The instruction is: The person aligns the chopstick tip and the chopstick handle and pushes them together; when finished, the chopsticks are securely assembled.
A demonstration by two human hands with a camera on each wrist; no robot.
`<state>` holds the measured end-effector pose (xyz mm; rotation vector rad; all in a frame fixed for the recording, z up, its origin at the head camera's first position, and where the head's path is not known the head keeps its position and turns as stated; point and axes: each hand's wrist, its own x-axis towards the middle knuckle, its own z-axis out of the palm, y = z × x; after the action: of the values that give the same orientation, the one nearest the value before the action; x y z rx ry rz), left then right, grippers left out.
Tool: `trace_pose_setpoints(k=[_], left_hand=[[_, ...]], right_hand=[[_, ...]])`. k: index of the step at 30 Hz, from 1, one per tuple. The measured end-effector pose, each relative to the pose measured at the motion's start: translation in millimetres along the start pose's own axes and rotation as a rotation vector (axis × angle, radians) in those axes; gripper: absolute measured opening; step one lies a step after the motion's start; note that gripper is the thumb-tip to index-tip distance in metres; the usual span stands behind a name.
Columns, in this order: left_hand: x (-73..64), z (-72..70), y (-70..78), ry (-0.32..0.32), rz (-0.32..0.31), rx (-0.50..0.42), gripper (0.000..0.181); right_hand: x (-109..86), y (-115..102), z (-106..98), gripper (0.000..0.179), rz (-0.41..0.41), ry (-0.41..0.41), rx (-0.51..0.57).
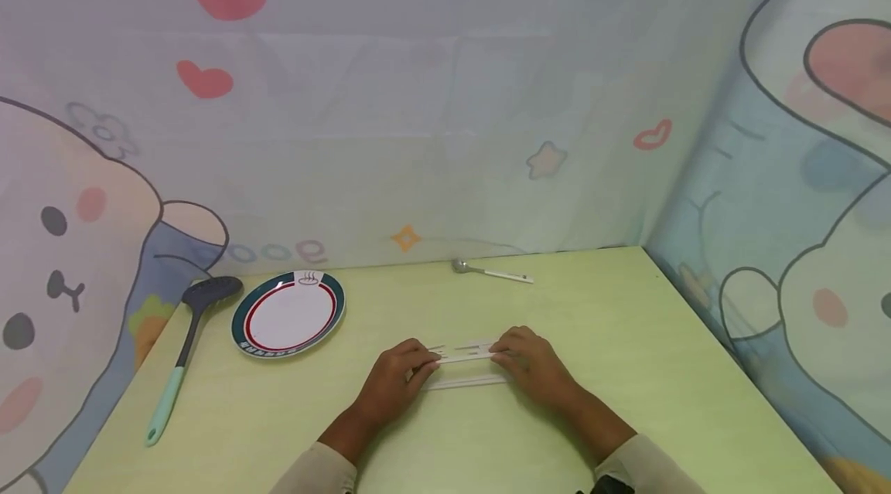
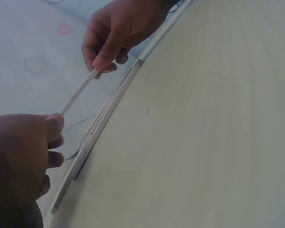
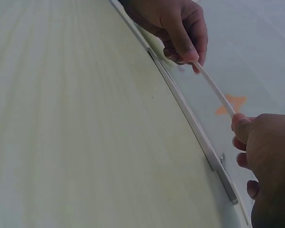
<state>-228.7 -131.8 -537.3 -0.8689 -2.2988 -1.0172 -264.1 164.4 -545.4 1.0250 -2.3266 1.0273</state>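
Note:
A thin white strip (image 1: 465,359) is held up level between my two hands. Thumb and fingers of my left hand (image 1: 395,378) pinch its left end, and my right hand (image 1: 534,366) pinches the right end. From the left wrist view, the strip (image 2: 78,96) looks narrow and straight, apart from the table. White slotted pieces (image 1: 476,347) show just beyond it, partly covered by the fingers. Nearer me, a long flat white piece (image 1: 465,383) lies on the table, its ends close to or behind the hands.
On the left of the pale yellow table (image 1: 696,401) lies a black slotted turner (image 1: 184,347) with a mint handle. Beside it is a white plate (image 1: 288,316) with a green and red rim. A small metal spoon (image 1: 490,271) lies near the back edge, before a printed cloth.

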Motion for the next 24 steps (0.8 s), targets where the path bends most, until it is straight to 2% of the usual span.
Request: trace_pose_setpoints(k=[3,7,14,24], left_hand=[[-0.3,-0.9,-1.1,0.002,0.007,0.026,0.013],[-2.6,-1.3,-4.6,0.0,0.014,0.071,0.011],[-6.4,0.1,-6.8,-0.03,-0.024,0.148,0.01],[-6.1,-0.5,-6.2,-0.128,-0.057,0.131,0.009]], right_hand=[[-0.8,-1.8,-2.7,0.013,-0.013,-0.011,-0.002],[-3.3,-7.0,-3.4,0.017,0.027,-0.044,-0.011],[-10.1,-7.3,-0.6,0.016,0.07,-0.07,0.05],[-12.4,-2.9,-0.5,0.016,0.083,-0.106,0.062]])
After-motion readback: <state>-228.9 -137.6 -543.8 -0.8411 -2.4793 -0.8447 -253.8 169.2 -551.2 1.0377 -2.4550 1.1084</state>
